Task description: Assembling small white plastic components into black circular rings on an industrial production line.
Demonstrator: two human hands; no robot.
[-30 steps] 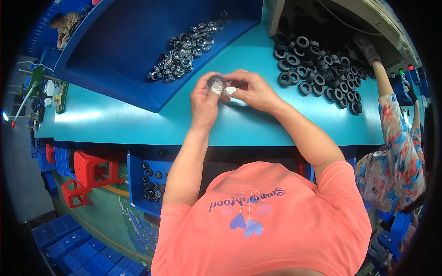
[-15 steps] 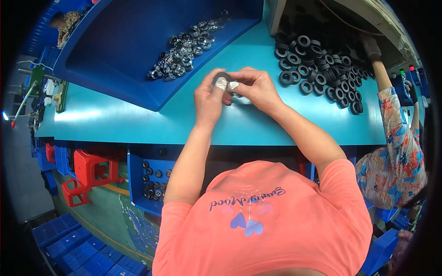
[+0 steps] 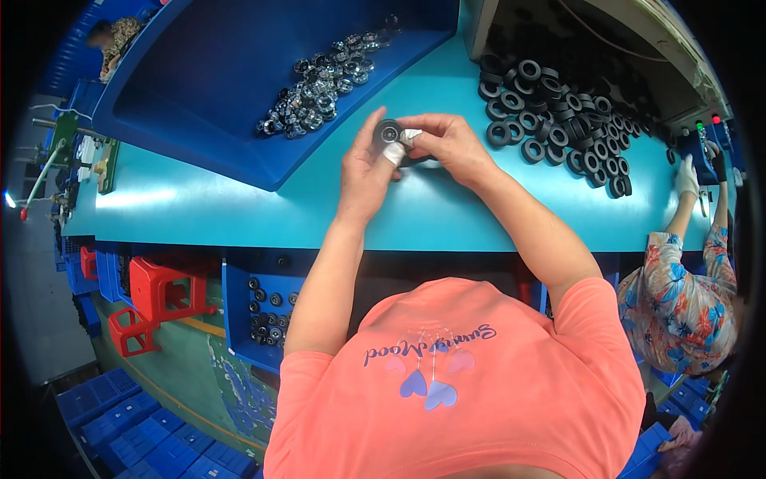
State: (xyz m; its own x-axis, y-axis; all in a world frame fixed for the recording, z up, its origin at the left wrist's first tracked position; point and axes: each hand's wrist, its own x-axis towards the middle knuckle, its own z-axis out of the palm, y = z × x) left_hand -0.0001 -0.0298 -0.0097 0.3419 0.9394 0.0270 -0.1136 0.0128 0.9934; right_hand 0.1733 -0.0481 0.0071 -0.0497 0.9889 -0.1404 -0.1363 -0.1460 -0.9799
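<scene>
A small black toy-like wheel [image 3: 389, 132], a tyre ring around a hub, is held up over the teal table. My left hand [image 3: 364, 176] has it between thumb and fingers, with the thumb at its lower edge. My right hand [image 3: 456, 150] pinches its right side with thumb and forefinger. White wrapping covers the tips of both thumbs. Below my right fingers is a dark shape that I cannot make out. To the right lies a heap of black tyre rings [image 3: 531, 150]; ahead to the left are shiny clear and silver hubs [image 3: 313, 102].
The hubs lie in a large blue bin [image 3: 203, 148] slanting over the teal tabletop [image 3: 263, 215]. Below the table edge, a blue box [image 3: 239, 339] holds several wheels. Red stools [image 3: 159, 291] stand left. At right, a co-worker's gloved hand [image 3: 686, 177] is beside a blue device.
The wheel in my hands has turned so its hub face shows, and my left thumb has moved down off its face. The co-worker's arm has withdrawn from the tyre heap.
</scene>
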